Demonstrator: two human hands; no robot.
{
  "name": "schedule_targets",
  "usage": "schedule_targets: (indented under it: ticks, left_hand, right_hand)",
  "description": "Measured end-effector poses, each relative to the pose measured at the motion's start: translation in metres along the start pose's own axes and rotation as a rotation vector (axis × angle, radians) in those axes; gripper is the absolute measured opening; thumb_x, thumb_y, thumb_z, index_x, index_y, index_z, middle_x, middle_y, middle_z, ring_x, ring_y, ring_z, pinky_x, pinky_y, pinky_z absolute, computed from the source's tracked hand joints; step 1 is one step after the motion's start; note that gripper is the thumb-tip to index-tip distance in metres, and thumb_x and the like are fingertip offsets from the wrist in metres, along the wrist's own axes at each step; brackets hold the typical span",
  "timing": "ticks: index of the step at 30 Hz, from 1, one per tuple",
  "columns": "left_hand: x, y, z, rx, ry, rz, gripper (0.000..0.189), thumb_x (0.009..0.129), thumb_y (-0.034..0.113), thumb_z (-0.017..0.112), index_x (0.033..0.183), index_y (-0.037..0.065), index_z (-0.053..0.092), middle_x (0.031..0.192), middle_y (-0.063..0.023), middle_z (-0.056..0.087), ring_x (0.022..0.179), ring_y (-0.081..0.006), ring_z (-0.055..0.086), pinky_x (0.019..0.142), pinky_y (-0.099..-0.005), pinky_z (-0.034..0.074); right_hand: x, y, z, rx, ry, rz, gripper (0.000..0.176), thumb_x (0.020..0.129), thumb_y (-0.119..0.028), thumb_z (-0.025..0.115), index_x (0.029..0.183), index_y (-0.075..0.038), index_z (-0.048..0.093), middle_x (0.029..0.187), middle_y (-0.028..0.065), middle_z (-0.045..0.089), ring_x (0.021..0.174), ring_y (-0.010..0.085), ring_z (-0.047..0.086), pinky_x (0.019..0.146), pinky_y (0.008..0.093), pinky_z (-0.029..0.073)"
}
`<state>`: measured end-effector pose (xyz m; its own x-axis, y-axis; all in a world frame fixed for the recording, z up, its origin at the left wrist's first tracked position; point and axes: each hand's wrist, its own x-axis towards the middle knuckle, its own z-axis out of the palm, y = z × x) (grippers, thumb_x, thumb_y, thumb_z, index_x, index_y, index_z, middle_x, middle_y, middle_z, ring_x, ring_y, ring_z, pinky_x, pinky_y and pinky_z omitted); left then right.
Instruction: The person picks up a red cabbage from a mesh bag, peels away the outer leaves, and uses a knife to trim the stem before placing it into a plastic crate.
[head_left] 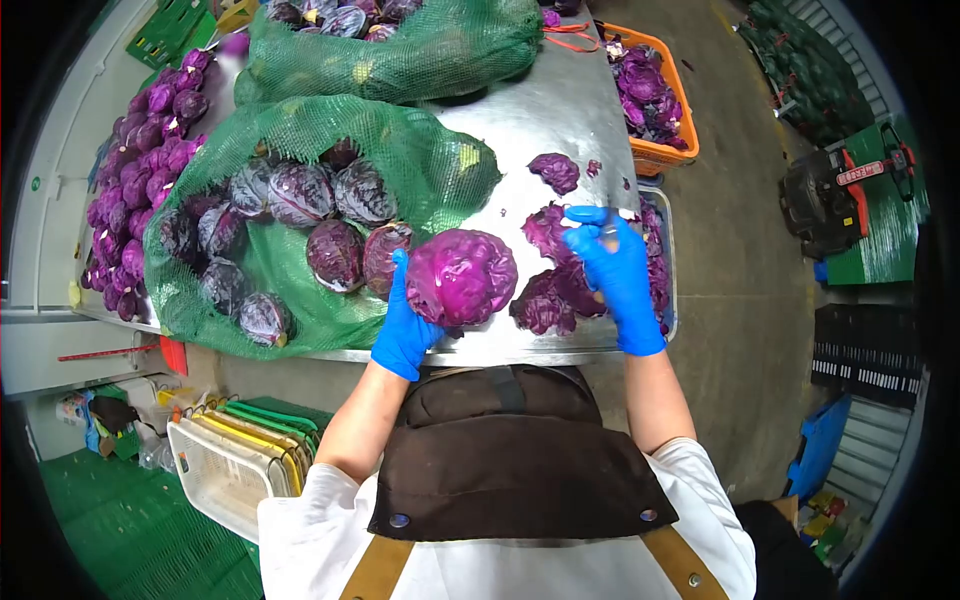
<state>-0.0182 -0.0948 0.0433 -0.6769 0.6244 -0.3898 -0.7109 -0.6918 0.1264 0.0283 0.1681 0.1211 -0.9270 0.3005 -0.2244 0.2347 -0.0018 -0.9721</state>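
My left hand [408, 325], in a blue glove, grips a bright purple red cabbage [462, 278] from its left side and below. Its surface looks smooth and shiny. To the right, my blue-gloved right hand [615, 270] has its fingers curled over loose cabbage leaves; a small greyish thing shows between them, and I cannot tell what it is. Torn dark leaves [545, 305] lie on the metal table [560, 115] between the hands. Left of the held cabbage, an opened green mesh sack [400, 150] spreads out with several darker, duller cabbages [300, 193] in it.
A second green mesh sack [390, 65] lies at the back. Purple cabbages [150, 175] are heaped at the left. Beyond the table's right edge stand an orange crate [690, 110] of leaves and a bluish bin [672, 290]. Stacked baskets [225, 480] stand on the floor at lower left.
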Motion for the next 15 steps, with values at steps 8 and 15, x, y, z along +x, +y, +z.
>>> schedule_targets:
  ticks: [8, 15]
  left_hand:
    - [0.004, -0.018, 0.040, 0.232, -0.157, -0.269, 0.088, 0.090, 0.073, 0.037, 0.150, 0.009, 0.029, 0.150, -0.0215, 0.037, 0.126, -0.0387, 0.051, 0.094, -0.0558, 0.051]
    - [0.001, -0.061, 0.047, 1.686, 0.060, 0.496, 0.124, 0.060, 0.034, 0.092, 0.154, 0.007, 0.014, 0.154, -0.0179, 0.024, 0.140, -0.0331, 0.029, 0.109, -0.0492, 0.033]
  right_hand:
    - [-0.002, 0.046, 0.001, 0.162, -0.333, -0.166, 0.074, 0.081, -0.025, 0.080, 0.143, -0.005, 0.044, 0.078, -0.0038, 0.055, 0.058, 0.0045, 0.050, 0.051, 0.0224, 0.042]
    - [-0.011, 0.122, 0.002, 0.906, -0.071, 0.569, 0.023, 0.087, -0.028, 0.074, 0.103, -0.018, 0.061, 0.063, -0.0082, 0.043, 0.043, 0.0029, 0.038, 0.036, 0.0200, 0.028]
